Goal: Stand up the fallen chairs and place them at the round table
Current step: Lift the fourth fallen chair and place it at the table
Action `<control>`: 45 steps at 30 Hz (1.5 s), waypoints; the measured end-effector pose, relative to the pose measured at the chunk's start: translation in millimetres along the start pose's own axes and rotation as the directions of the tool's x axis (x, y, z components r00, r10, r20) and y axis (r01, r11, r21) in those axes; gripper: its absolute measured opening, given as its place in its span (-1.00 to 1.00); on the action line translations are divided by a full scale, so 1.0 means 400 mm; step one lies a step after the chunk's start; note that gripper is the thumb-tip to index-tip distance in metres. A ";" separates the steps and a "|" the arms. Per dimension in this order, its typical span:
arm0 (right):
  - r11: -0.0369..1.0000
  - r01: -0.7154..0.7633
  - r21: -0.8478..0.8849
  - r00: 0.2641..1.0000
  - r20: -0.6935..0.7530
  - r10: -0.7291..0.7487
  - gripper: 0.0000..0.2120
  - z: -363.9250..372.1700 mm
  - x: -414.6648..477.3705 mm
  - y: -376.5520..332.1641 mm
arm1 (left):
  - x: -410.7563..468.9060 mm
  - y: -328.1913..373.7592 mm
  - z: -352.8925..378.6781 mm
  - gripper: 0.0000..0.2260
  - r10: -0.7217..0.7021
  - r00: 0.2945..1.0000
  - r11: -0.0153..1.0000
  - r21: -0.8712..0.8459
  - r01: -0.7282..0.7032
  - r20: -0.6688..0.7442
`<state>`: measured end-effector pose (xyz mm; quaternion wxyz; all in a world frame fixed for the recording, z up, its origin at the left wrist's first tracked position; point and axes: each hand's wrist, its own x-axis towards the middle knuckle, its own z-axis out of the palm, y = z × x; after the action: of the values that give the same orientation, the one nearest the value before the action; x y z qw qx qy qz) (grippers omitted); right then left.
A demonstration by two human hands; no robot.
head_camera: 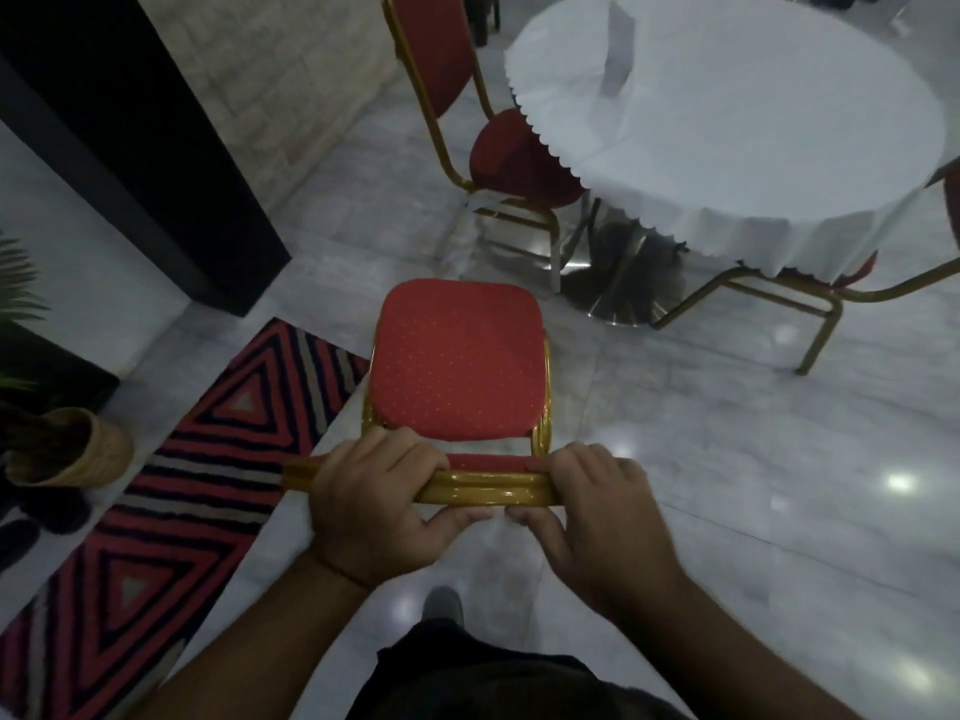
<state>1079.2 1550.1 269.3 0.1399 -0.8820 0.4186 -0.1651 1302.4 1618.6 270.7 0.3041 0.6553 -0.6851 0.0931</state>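
Note:
A red-cushioned chair with a gold frame (456,362) stands upright in front of me on the marble floor, its seat pointing toward the round table (727,122) with the white cloth. My left hand (374,498) and my right hand (592,504) both grip the gold top rail of its backrest, one at each end. A second red chair (447,59) stands tucked at the table's left side. A third chair's gold legs (810,304) show under the table's right edge, most of it hidden by the cloth.
A red and black patterned rug (171,485) lies on the floor to my left. A potted plant in a woven basket (72,449) and dark shoes sit at the far left. A black wall panel (130,148) rises beyond the rug. The table's metal pedestal base (613,293) stands ahead.

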 end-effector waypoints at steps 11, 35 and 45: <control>0.980 -0.189 0.059 0.963 -0.182 0.196 -0.65 -0.012 0.026 0.124 | 0.187 0.013 0.151 -0.50 0.143 0.987 0.946 -0.305 -0.113 0.077; 0.957 -0.284 0.059 0.921 -0.260 0.290 -0.56 -0.133 0.286 0.569 | 0.649 0.121 0.522 -0.52 0.290 0.951 0.887 -0.403 -0.225 0.107; 0.961 -0.275 0.004 0.942 -0.200 0.270 -0.52 -0.123 0.361 0.633 | 0.705 0.101 0.589 -0.50 0.285 0.949 0.899 -0.381 -0.214 0.139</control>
<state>969.8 1276.7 241.6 0.1083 -0.7963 0.5504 -0.2265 1207.0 1262.2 245.7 0.3378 0.5004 -0.7949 -0.0596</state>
